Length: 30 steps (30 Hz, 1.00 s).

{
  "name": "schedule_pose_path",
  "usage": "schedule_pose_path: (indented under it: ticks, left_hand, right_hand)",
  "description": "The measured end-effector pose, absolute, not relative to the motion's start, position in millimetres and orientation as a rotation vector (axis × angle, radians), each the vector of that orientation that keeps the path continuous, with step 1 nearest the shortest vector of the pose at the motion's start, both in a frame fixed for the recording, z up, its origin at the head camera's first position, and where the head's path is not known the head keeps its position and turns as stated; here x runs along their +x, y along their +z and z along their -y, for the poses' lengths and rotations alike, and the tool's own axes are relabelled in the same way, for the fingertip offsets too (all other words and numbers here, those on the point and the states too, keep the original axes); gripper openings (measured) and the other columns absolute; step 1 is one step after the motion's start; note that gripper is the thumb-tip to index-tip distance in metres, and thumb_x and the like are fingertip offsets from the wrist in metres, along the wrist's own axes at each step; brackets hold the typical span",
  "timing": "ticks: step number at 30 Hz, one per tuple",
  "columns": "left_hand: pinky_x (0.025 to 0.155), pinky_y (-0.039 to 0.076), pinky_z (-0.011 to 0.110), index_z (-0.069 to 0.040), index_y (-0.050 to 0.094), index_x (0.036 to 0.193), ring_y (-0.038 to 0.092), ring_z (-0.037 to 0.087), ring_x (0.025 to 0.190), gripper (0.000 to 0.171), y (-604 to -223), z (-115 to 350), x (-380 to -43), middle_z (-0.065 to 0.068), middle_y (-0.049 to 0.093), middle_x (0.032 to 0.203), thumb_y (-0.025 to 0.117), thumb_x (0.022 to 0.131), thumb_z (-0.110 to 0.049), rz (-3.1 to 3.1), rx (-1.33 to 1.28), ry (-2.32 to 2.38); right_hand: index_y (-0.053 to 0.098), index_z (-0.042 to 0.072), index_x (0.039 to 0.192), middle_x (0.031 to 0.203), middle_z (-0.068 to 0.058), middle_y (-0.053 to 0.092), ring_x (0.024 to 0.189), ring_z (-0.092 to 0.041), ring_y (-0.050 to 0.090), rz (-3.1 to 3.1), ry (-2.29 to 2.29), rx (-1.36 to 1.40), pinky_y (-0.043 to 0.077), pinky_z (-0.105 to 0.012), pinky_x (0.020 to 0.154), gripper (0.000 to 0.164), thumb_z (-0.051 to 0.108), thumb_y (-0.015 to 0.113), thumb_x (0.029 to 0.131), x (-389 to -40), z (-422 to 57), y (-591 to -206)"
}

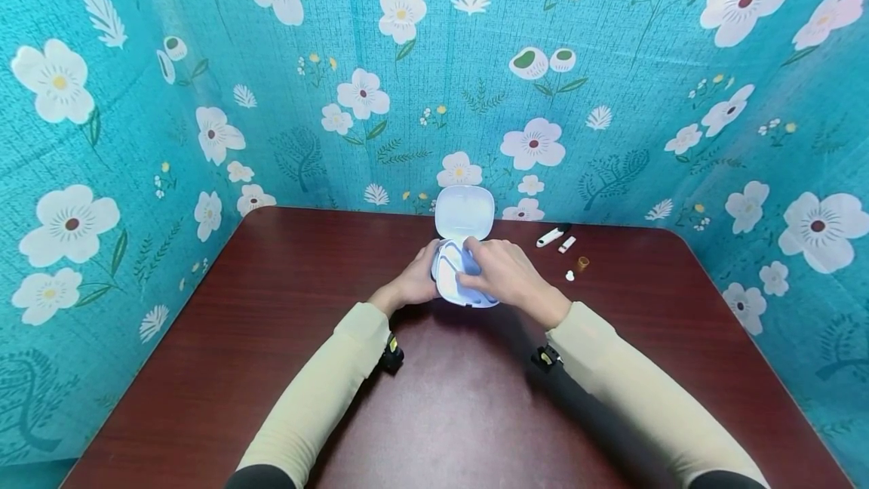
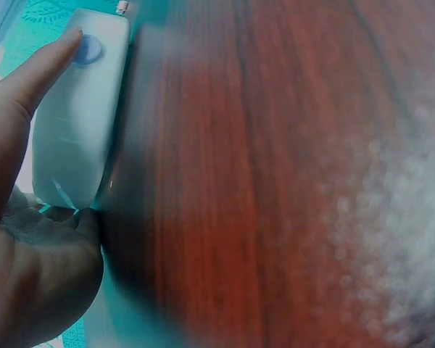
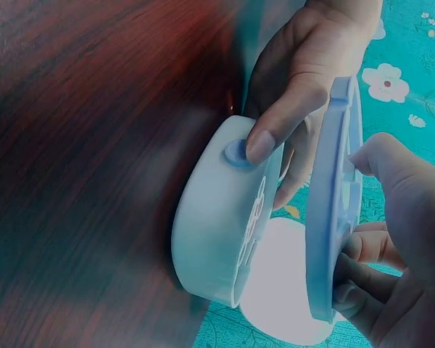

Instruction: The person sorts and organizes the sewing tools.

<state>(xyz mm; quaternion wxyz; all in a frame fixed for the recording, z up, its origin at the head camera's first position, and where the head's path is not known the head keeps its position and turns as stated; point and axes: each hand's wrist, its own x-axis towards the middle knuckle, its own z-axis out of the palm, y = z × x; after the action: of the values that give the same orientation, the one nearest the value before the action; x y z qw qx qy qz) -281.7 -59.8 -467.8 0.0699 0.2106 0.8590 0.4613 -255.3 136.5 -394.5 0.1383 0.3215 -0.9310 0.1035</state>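
Observation:
A pale plastic case has its hinged lid [image 1: 465,211] raised behind it. My left hand [image 1: 417,279] grips the case base [image 3: 210,217] from the left, with the thumb [image 2: 47,71] at the round blue button [image 2: 88,49] on its side wall. Over the base, my right hand [image 1: 509,274] pinches a light-blue inner tray [image 3: 325,217] by its right part. That tray stands apart from the base in the right wrist view, and its divider ridges show in the head view. From above, the tray covers much of the base.
Right of the case on the dark red wooden table [image 1: 421,413] lie a white-and-black item [image 1: 550,238], a small white piece [image 1: 566,244], an amber cup [image 1: 583,263] and a little white object [image 1: 569,275]. A flowered teal cloth [image 1: 407,96] hangs behind.

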Motion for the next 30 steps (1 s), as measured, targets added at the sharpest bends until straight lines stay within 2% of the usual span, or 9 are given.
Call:
schedule_pose_path:
  ticks: [11,14,21,30]
  left_hand:
    - [0.107,0.027,0.037,-0.013,0.010,0.150,0.023,0.019,0.134,0.111,-471,59,-281,0.008,0.021,0.148,0.084,0.069,-0.029,-2.570,0.559,1.384]
    - [0.107,0.026,0.037,-0.014,0.011,0.150,0.023,0.019,0.134,0.111,-471,58,-281,0.007,0.022,0.148,0.084,0.068,-0.030,-2.578,0.555,1.387]
    - [0.104,0.031,0.036,-0.022,0.018,0.147,0.030,0.015,0.128,0.110,-470,57,-282,0.003,0.029,0.142,0.087,0.063,-0.036,-2.577,0.567,1.420]
    - [0.101,0.034,0.037,-0.024,0.020,0.145,0.036,0.015,0.122,0.111,-472,57,-283,0.001,0.034,0.137,0.088,0.059,-0.042,-2.584,0.578,1.432]
  right_hand:
    - [0.058,0.007,0.101,0.057,0.006,0.046,0.049,-0.013,0.042,2.682,0.293,0.896,0.031,-0.028,0.041,0.042,0.041,0.068,0.078,-263,-137,-397]
    - [0.058,0.008,0.102,0.057,0.006,0.045,0.048,-0.012,0.042,2.691,0.295,0.887,0.031,-0.027,0.041,0.042,0.042,0.068,0.079,-265,-136,-398]
    - [0.057,0.007,0.101,0.056,0.005,0.046,0.047,-0.012,0.042,2.690,0.299,0.893,0.031,-0.027,0.040,0.040,0.040,0.068,0.080,-272,-136,-400]
    - [0.055,0.008,0.099,0.056,0.005,0.045,0.046,-0.013,0.043,2.664,0.268,0.887,0.031,-0.027,0.040,0.038,0.040,0.066,0.082,-278,-135,-401]
